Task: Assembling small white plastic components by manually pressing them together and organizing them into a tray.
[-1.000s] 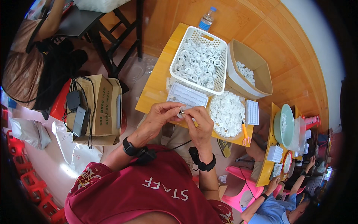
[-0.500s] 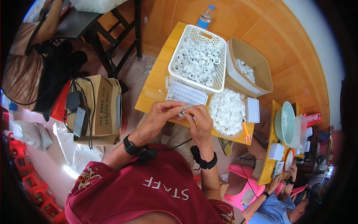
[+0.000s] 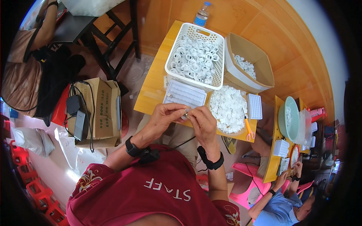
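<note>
My left hand and my right hand meet above the table's near edge. Between their fingertips is a small whitish piece with a shiny metal part; its exact kind is too small to tell. Both hands pinch it, their fingers hiding most of it. Just beyond them lies a white ridged plastic tray with a tiny item or two at its left. To the right of my hands, a round container holds a heap of small white pieces. Orange-handled scissors rest at the heap's right side.
A white basket full of white ring-shaped pieces stands on the yellow table. Beside it are a cardboard box, a water bottle and another white tray. Another carton is at left. People sit left and right.
My hands stay pinched on the small piece, with slight finger movement. The view has shifted a little, so the table and basket appear slightly further left.
</note>
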Tool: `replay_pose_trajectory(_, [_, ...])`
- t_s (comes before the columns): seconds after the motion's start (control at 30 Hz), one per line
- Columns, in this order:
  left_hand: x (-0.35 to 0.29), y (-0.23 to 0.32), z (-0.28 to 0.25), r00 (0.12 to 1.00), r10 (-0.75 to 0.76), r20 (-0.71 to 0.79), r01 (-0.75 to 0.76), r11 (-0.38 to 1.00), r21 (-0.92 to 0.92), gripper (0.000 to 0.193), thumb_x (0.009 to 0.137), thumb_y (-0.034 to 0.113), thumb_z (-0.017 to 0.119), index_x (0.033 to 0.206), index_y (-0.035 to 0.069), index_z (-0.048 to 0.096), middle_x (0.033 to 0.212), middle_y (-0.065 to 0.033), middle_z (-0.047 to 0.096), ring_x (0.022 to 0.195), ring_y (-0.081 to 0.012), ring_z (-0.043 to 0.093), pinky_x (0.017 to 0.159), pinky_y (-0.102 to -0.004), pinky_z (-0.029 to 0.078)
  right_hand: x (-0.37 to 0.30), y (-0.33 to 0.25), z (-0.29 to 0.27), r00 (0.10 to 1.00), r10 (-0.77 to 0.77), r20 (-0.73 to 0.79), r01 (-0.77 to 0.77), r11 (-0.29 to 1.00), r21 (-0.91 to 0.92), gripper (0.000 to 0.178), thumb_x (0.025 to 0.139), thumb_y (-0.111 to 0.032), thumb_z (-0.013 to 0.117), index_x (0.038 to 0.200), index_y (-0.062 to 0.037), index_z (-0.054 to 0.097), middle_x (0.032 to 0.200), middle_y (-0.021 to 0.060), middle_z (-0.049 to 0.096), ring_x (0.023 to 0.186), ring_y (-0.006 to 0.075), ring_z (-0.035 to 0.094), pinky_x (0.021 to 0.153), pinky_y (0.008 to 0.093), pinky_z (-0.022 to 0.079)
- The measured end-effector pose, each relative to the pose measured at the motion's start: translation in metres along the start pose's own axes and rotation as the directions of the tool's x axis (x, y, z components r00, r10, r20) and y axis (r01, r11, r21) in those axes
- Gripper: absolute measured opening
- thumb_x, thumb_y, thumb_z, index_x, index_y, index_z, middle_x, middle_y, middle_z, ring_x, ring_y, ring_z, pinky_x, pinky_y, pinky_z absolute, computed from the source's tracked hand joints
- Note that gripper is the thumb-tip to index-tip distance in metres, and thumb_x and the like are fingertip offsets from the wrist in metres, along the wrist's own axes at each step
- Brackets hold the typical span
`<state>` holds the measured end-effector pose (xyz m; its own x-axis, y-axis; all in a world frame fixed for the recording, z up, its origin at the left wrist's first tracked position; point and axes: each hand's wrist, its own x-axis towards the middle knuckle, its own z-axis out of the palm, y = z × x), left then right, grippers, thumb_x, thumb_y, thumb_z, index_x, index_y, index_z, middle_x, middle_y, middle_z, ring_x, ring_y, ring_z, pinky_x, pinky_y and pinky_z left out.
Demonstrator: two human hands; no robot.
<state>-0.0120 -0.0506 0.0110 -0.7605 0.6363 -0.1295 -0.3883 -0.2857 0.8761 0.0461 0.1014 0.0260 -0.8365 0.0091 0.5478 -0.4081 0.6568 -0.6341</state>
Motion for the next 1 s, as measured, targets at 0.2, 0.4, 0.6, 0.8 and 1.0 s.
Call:
replay_pose_trajectory(0.2, [0.001, -0.003, 0.004, 0.999, 0.042, 0.028, -0.043, 0.998, 0.043, 0.020, 0.085, 0.006, 0.055, 0.104, 0.000, 0.061, 0.100, -0.0073, 0.062, 0.090, -0.0136, 0.059, 0.075, -0.0280, 0.053, -0.001, -0.003, -0.005, 0.999, 0.050, -0.020, -0.048, 0.997, 0.053, 0.016, 0.072, 0.007, 0.061, 0.086, 0.0014, 0.056, 0.076, 0.0106, 0.052, 0.067, 0.0228, 0.056, 0.056, 0.0301, 0.045])
replay_pose_trajectory(0.4, [-0.003, 0.010, 0.020, 0.998, 0.018, 0.058, -0.024, 0.995, 0.096, 0.019, 0.086, 0.008, 0.055, 0.101, 0.000, 0.062, 0.098, -0.0064, 0.061, 0.087, -0.0121, 0.058, 0.075, -0.0252, 0.049, -0.012, -0.007, 0.000, 0.892, 0.450, -0.046, -0.342, 0.738, 0.582, 0.014, 0.077, 0.008, 0.058, 0.088, 0.0003, 0.052, 0.081, 0.0038, 0.052, 0.074, 0.0102, 0.057, 0.062, 0.0217, 0.048])
replay_pose_trajectory(0.6, [-0.007, 0.007, 0.023, 0.997, -0.015, 0.076, 0.009, 0.997, 0.082, 0.021, 0.088, 0.012, 0.054, 0.102, 0.000, 0.062, 0.095, -0.0050, 0.062, 0.083, -0.0102, 0.057, 0.073, -0.0238, 0.047, -0.024, -0.008, 0.006, 0.848, 0.529, -0.036, -0.348, 0.606, 0.715, 0.021, 0.078, 0.008, 0.058, 0.095, -0.0010, 0.050, 0.086, 0.0027, 0.051, 0.078, 0.0077, 0.055, 0.067, 0.0201, 0.046])
replay_pose_trajectory(0.8, [-0.007, 0.004, 0.027, 0.995, -0.079, 0.057, 0.076, 0.995, 0.057, 0.020, 0.087, 0.013, 0.054, 0.102, 0.001, 0.062, 0.095, -0.0054, 0.063, 0.084, -0.0099, 0.058, 0.073, -0.0234, 0.048, -0.030, -0.012, 0.002, 0.840, 0.538, -0.064, -0.335, 0.609, 0.719, 0.022, 0.079, 0.006, 0.058, 0.098, -0.0011, 0.049, 0.085, 0.0014, 0.050, 0.078, 0.0067, 0.051, 0.070, 0.0200, 0.044])
replay_pose_trajectory(1.0, [-0.006, 0.001, 0.025, 0.988, -0.111, 0.105, 0.107, 0.994, 0.036, 0.021, 0.087, 0.014, 0.055, 0.103, 0.001, 0.061, 0.096, -0.0065, 0.062, 0.084, -0.0115, 0.059, 0.074, -0.0242, 0.049, -0.036, -0.013, 0.007, 0.771, 0.613, -0.172, -0.365, 0.647, 0.670, 0.018, 0.082, 0.003, 0.055, 0.099, -0.0004, 0.050, 0.083, 0.0024, 0.052, 0.070, 0.0061, 0.051, 0.062, 0.0199, 0.044])
